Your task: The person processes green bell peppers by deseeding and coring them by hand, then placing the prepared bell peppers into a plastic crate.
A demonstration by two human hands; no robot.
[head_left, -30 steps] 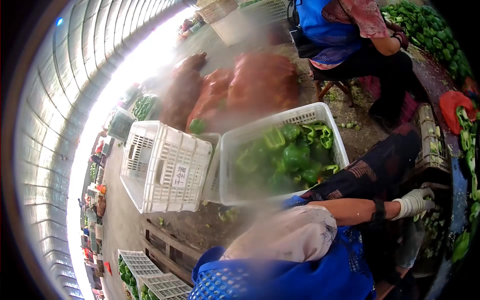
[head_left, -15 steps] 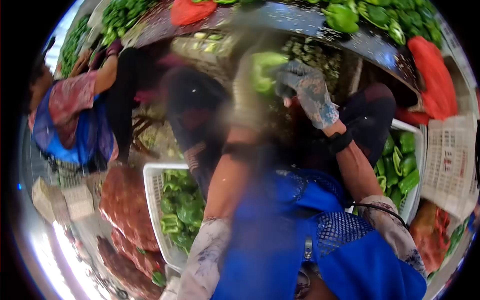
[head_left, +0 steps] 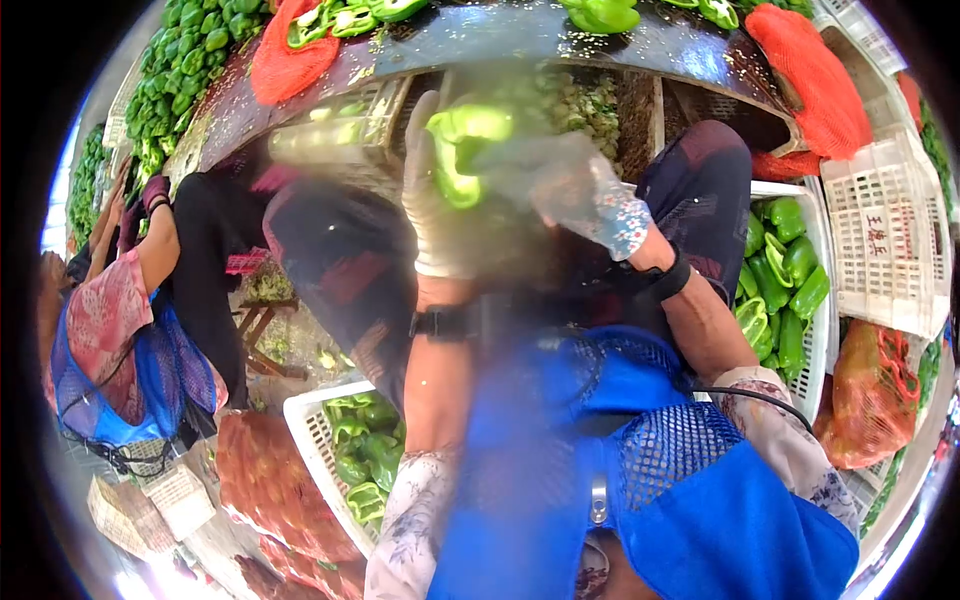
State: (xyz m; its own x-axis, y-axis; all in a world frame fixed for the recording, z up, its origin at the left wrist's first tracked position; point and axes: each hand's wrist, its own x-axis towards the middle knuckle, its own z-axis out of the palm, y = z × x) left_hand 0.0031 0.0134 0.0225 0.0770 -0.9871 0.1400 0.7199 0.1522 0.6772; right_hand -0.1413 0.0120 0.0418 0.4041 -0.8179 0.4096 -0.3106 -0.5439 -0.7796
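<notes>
My left hand (head_left: 436, 215), in a pale glove, cups a green bell pepper (head_left: 466, 135) with its inside turned toward my right. The pepper looks cut open, with a hollow showing. My right hand (head_left: 580, 195), in a grey glove with a flowered cuff, reaches across to the pepper's right side. Its fingers are smeared by motion, and I cannot tell whether it holds a tool. Below both hands are my dark trouser legs and blue apron (head_left: 680, 490).
White crates of peppers stand at my left (head_left: 320, 440) and right (head_left: 815, 330). A dark table (head_left: 480, 40) ahead carries cut peppers and red net bags (head_left: 810, 75). Under it are bins of scraps (head_left: 600, 110). A person (head_left: 130, 330) sits at far left.
The view has shifted, so the table and crates sit differently. My left hand now shows its palm side around the pepper, and my right hand has moved lower and blurs.
</notes>
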